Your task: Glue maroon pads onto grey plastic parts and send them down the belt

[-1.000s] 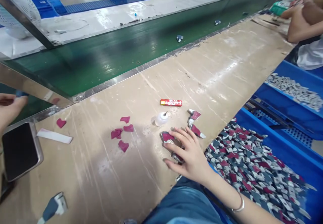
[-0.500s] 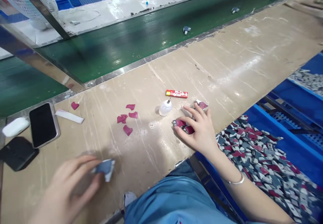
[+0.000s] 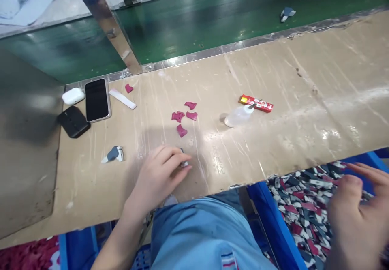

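Observation:
My left hand [image 3: 161, 172] rests low over the table, its thumb and fingers pinched on a small grey and white plastic piece [image 3: 184, 163] that is mostly hidden. To the left of it lies another grey and white plastic piece [image 3: 114, 154]. Just beyond my left hand is a loose group of maroon pieces [image 3: 191, 116]. At the far right, my right hand [image 3: 361, 209] is over a blue bin of mixed grey, white and maroon pieces [image 3: 304, 205]. Its fingers are apart, with nothing visible in them. A clear squeeze bottle [image 3: 238, 116] lies tilted against a red packet [image 3: 264, 105].
A phone [image 3: 97, 100], white case [image 3: 73, 96], black object [image 3: 74, 122] and white strip [image 3: 122, 99] lie at left, near a metal post [image 3: 120, 39]. Behind the table runs a green belt [image 3: 194, 22] carrying a piece [image 3: 287, 14]. Maroon parts [image 3: 30, 253] fill a lower-left bin.
My left hand released a grey piece on the table and moved right, onto another. My right hand went from the table to the bin; the pieces under it are gone. The bottle has tipped over.

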Demonstrator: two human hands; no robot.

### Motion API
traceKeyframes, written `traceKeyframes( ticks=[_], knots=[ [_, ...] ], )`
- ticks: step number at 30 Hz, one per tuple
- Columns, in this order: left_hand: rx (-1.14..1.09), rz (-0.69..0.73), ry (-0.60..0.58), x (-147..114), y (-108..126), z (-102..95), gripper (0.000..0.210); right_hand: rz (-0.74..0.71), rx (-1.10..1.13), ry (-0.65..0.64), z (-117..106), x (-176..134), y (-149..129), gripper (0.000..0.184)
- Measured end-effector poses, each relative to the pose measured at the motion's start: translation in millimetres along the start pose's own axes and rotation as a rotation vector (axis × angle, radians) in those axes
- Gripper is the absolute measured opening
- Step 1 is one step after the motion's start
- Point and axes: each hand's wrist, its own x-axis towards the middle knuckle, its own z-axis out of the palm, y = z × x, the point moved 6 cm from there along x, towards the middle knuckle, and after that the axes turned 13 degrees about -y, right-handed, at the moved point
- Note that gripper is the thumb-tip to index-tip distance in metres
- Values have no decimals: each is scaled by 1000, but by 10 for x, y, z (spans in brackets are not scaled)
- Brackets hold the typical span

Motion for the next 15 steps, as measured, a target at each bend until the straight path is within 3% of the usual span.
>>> traceKeyframes(
  ticks=[2,5,8,10,12,15],
  knots=[
    [-30,-27,-124,39,-5,162,30,-39,344,-54,322,-7,-361,23],
    [-43,-55,-266,28,-28,359,58,-46,932,-582,1096,175,-947,59],
    [-95,-66,-278,-37,-24,432,47,-1,1050,-897,1554,375,-1308,81],
    [-124,-121,-239,-91,-23,437,55,20,1029,-964,1712,485,-1400,89],
    [-118,-206,-204,-144,-28,432,78,37,1049,-964,1809,570,-1411,86],
    [-103,-264,-237,-196,-19,439,96,73,1239,-982,1916,650,-1358,61]
  ],
)
